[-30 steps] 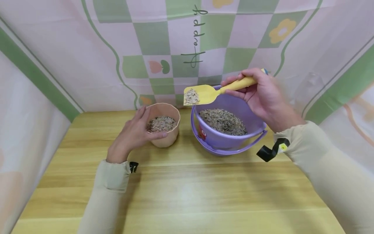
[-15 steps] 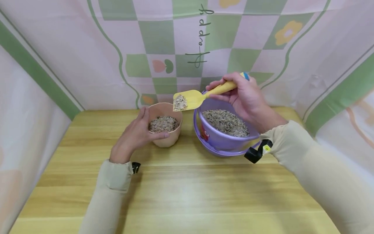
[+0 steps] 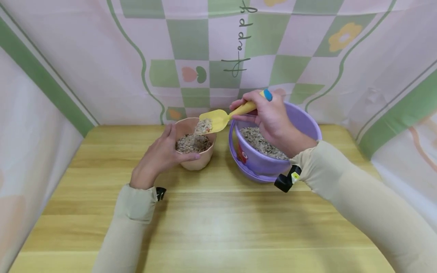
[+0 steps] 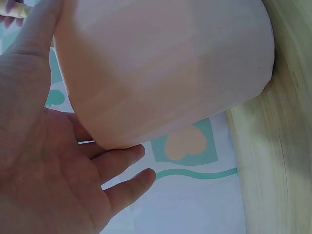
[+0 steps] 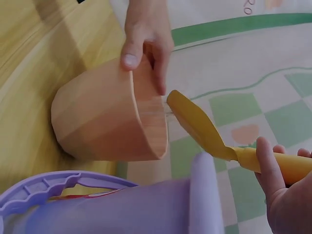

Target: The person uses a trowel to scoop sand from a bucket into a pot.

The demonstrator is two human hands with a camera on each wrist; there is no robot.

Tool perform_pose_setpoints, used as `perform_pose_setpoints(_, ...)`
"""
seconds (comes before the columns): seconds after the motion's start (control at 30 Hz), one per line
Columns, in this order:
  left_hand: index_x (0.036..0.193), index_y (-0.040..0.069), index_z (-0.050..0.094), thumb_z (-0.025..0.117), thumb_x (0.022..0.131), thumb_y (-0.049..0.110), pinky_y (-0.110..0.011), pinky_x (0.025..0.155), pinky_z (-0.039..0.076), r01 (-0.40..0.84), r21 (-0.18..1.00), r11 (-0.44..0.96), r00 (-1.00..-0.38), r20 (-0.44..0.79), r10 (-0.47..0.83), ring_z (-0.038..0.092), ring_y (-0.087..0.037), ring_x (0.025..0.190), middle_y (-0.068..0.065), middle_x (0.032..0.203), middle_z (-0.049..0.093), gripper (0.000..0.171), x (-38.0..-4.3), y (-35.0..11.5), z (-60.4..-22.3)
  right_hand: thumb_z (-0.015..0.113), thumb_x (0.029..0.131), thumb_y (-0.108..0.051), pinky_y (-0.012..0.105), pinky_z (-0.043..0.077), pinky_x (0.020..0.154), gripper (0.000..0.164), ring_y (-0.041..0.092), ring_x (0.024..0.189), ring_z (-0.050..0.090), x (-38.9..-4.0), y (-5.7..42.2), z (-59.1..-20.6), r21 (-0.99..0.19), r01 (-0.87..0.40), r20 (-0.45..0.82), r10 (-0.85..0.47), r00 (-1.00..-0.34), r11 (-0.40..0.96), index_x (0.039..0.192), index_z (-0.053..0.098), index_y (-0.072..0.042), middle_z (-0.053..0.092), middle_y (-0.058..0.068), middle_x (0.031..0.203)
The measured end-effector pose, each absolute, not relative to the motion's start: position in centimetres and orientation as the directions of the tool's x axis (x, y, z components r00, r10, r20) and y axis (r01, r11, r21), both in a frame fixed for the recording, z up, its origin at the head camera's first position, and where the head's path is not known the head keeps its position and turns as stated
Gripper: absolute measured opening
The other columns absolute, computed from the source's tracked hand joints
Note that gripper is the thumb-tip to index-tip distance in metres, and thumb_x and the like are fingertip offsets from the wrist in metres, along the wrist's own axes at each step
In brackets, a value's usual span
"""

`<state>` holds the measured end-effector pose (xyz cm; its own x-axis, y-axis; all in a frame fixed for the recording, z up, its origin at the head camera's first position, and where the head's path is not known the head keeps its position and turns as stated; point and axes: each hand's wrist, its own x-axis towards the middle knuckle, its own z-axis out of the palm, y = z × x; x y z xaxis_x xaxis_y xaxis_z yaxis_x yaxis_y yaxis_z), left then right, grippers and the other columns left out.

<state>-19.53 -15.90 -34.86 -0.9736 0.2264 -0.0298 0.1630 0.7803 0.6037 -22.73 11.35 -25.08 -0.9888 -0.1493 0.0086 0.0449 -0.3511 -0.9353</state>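
Observation:
My right hand (image 3: 271,119) grips the yellow handle of a toy shovel (image 3: 218,118), its blue end cap sticking up past the fingers. The shovel's blade tips over the mouth of a peach-coloured pot (image 3: 196,163), and small pale gravel (image 3: 203,126) slides off its front edge into it. Speckled gravel (image 3: 189,143) fills part of the pot, which stands on the table. Holding that pot from its left side is my left hand (image 3: 155,157), thumb over the near rim and fingers round the far side. In the left wrist view the pot's wall (image 4: 170,63) hides some fingertips.
Right of the pot stands a purple bucket (image 3: 263,167) partly filled with the same gravel, its handle hanging low at the front. My right forearm (image 3: 338,178) passes over its right side. A printed cloth (image 3: 187,34) hangs behind the wooden table (image 3: 211,223).
My right hand has brought the shovel left and slightly down from over the bucket to the pot, and its blade has tilted so gravel spills. The left hand keeps its hold on the pot.

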Motion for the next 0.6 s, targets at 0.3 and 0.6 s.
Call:
perform_pose_setpoints(0.3, 0.16, 0.005, 0.003, 0.074, 0.072, 0.072, -0.053, 0.113, 0.031, 0.177, 0.597, 0.783, -0.972, -0.016, 0.233, 0.029, -0.04, 0.144, -0.015, 0.165, 0.009, 0.132, -19.58, -15.76, -34.8, 0.054, 0.095, 0.001, 0.04, 0.059, 0.075, 0.012, 0.031, 0.082, 0.073, -22.52, 10.65, -25.25, -0.971, 0.006, 0.027, -0.137, -0.99, -0.237, 0.091, 0.061, 0.009, 0.072, 0.021, 0.085)
perform_pose_setpoints(0.6, 0.16, 0.007, 0.004, 0.077, 0.071, 0.07, -0.055, 0.112, 0.033, 0.174, 0.603, 0.778, -0.974, -0.01, 0.226, 0.032, -0.041, 0.143, -0.016, 0.165, 0.012, 0.131, -19.49, -15.76, -35.03, 0.058, 0.095, 0.0, 0.041, 0.06, 0.074, 0.016, 0.035, 0.081, 0.072, -22.14, 10.4, -25.67, -0.992, -0.12, 0.127, -0.197, -0.972, -0.046, 0.089, 0.064, 0.013, 0.072, 0.02, 0.087)
